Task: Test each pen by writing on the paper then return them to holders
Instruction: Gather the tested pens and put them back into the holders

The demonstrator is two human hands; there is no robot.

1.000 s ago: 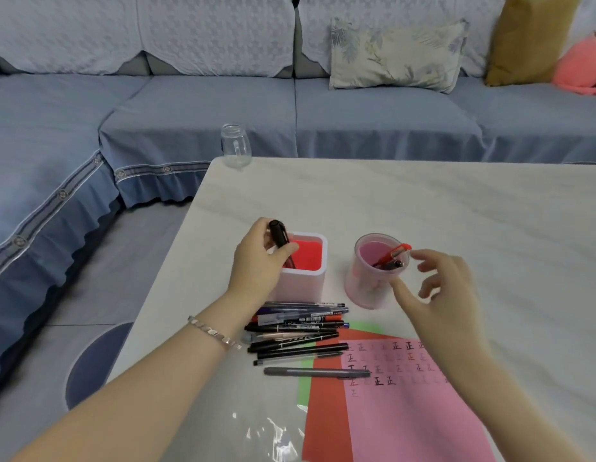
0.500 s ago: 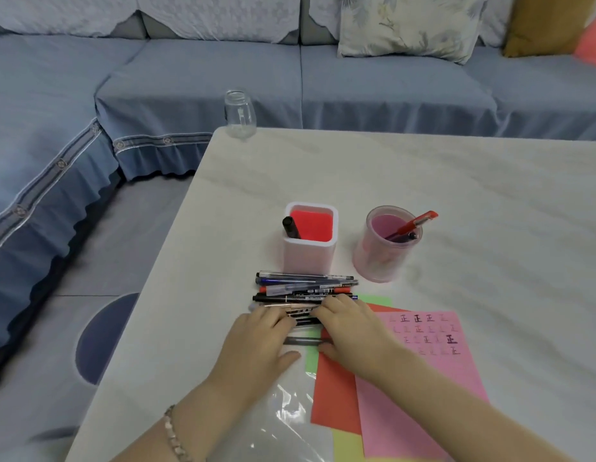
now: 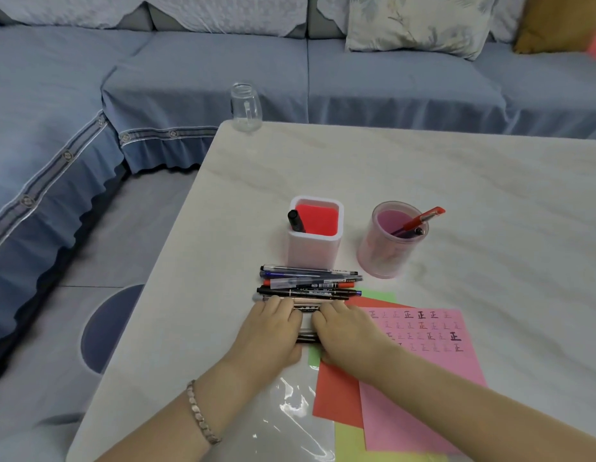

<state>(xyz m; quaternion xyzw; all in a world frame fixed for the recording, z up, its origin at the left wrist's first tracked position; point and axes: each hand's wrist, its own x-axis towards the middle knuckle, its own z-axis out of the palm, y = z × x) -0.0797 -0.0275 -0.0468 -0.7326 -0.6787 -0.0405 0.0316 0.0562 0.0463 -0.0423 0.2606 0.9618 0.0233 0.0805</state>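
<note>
A row of several pens point(image 3: 310, 284) lies on the table in front of a square white holder point(image 3: 314, 241) with a red inside and one black marker point(image 3: 296, 221). To its right stands a round pink holder point(image 3: 388, 243) with a red pen point(image 3: 420, 221) in it. My left hand point(image 3: 273, 330) and my right hand point(image 3: 348, 331) rest side by side on the nearest pens of the row, fingers curled over them. Between the hands shows a pale pen point(image 3: 306, 320). A pink paper point(image 3: 420, 365) with written marks lies to the right, over a red sheet point(image 3: 336, 395).
A glass jar point(image 3: 246, 107) stands at the table's far left corner. A clear plastic sleeve point(image 3: 290, 421) lies near the front edge beside green and yellow sheets. A blue sofa with cushions runs behind and to the left of the table point(image 3: 456, 181).
One second ago my left hand put the black marker into the square holder and my right hand hovered by the round holder. Both hands then came down onto the nearest pens.
</note>
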